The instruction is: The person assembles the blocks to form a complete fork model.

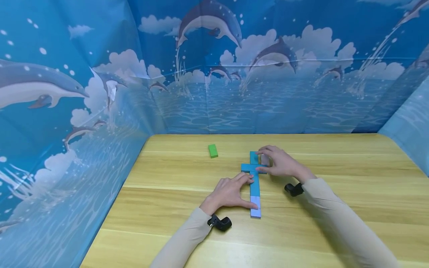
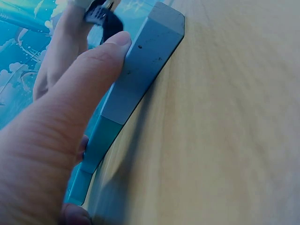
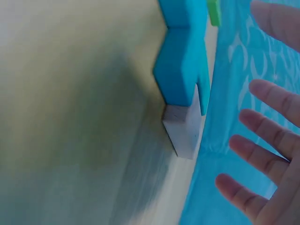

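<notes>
Flat blocks form a cross on the table: a lavender block (image 1: 255, 213) at the near end, a long teal block (image 1: 255, 189) beyond it, a blue block (image 1: 247, 168) laid crosswise, and another teal block (image 1: 253, 158) at the far end. A pale block (image 3: 183, 129) sits in the far right corner, beside the crosswise block. My left hand (image 1: 228, 191) rests along the left side, its thumb touching the lavender block and its fingertips at the long teal one. Above the pale block is my right hand (image 1: 281, 162), fingers spread and extended in the right wrist view.
A green block (image 1: 212, 150) lies apart, farther back to the left. The wooden table (image 1: 352, 208) is bounded at the back and sides by a blue dolphin-print sheet (image 1: 207, 100). Each wrist carries a small black camera (image 1: 222, 223).
</notes>
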Tool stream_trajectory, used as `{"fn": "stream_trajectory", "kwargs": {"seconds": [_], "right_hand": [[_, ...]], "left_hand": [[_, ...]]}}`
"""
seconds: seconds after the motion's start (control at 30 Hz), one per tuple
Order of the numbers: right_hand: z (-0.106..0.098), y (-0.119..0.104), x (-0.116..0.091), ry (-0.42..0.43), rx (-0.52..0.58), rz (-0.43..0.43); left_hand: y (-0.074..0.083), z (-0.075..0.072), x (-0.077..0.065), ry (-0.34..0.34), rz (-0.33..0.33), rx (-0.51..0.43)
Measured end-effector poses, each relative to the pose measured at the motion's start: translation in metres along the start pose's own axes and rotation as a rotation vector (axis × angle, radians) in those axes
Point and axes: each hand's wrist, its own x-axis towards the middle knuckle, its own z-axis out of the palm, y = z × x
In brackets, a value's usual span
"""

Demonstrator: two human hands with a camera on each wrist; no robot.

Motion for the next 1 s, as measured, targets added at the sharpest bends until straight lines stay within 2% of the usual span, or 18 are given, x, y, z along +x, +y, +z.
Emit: {"fn": "stream_trajectory", "kwargs": {"seconds": [0.27, 0.67, 1.0], "right_hand": [[0.008, -0.012, -0.019, -0.082, -0.189, 0.031], [0.024, -0.022, -0.028, -0.074, -0.304, 0.027], [0.028, -0.029, -0.03, -0.072, -0.35, 0.095]], "left_hand": [[-0.001, -0.001, 0.0, -0.001, -0.003, 0.002], [-0.001, 0.0, -0.001, -0.004, -0.01, 0.015], [0.0, -0.001, 0.001, -0.002, -0.012, 0.009]]}}
